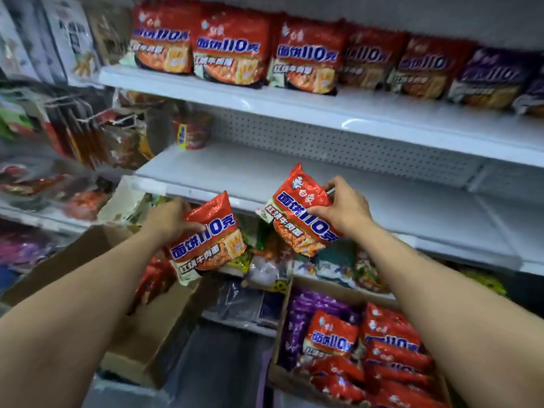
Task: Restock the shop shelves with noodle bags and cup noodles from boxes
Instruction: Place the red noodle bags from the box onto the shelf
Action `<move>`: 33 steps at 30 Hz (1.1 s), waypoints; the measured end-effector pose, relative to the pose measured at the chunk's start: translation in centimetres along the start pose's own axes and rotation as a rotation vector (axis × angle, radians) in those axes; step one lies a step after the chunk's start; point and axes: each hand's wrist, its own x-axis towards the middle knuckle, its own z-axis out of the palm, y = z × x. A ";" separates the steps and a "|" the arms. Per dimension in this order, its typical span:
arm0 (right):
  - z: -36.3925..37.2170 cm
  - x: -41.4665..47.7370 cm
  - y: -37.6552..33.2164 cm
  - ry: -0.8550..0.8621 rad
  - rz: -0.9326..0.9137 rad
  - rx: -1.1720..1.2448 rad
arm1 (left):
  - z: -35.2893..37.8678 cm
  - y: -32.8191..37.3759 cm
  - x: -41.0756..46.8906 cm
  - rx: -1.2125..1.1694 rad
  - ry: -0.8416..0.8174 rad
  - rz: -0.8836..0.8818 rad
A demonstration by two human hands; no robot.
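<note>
My left hand (172, 220) grips a red noodle bag (212, 240) by its upper left corner, below the front edge of the middle shelf (382, 201). A second red noodle bag (297, 213) is held by my right hand (344, 209), fingers curled over its top right, in front of that shelf's edge. One red cup noodle (191, 131) stands at the back left of the middle shelf. A row of red and purple noodle bags (309, 54) lines the top shelf (294, 107).
An open cardboard box (362, 354) at lower right holds several red and purple noodle bags. Another cardboard box (97, 266) sits at lower left under my left arm. Hanging snack packs (59, 136) fill the left rack. Mixed packets (294, 266) lie on the lower shelf.
</note>
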 end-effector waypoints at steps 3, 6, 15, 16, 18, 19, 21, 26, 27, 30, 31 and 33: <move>-5.6 0.1 2.0 0.035 -0.008 0.000 | -1.9 5.5 -1.0 0.036 0.033 0.053; -9.9 0.5 3.5 0.058 0.005 0.019 | -4.2 10.1 -0.9 0.060 0.076 0.124; -16.9 2.5 5.7 0.047 -0.016 0.036 | -9.7 18.6 1.6 -0.032 0.060 0.239; -17.4 3.0 5.7 0.038 -0.016 0.044 | -10.1 19.3 1.9 -0.053 0.046 0.245; -18.4 4.1 5.5 0.013 -0.024 0.060 | -11.2 20.4 2.7 -0.096 -0.007 0.266; -18.9 4.6 5.2 0.001 -0.033 0.066 | -11.7 20.8 3.1 -0.114 -0.030 0.277; -19.7 5.6 4.4 -0.011 -0.057 0.094 | -12.8 21.4 4.0 -0.145 -0.052 0.297; -21.4 8.6 2.6 -0.041 -0.085 0.194 | -15.9 22.1 6.9 -0.122 -0.072 0.351; -21.6 9.1 2.3 -0.048 -0.085 0.193 | -16.5 22.2 7.5 -0.113 -0.069 0.357; -21.9 10.5 1.5 -0.072 -0.077 0.234 | -18.0 22.6 9.0 -0.070 -0.064 0.390; -21.9 10.9 1.3 -0.081 -0.071 0.257 | -18.3 22.8 9.3 -0.061 -0.068 0.398; -21.7 11.6 1.1 -0.095 -0.068 0.291 | -18.8 23.1 9.9 -0.067 -0.082 0.399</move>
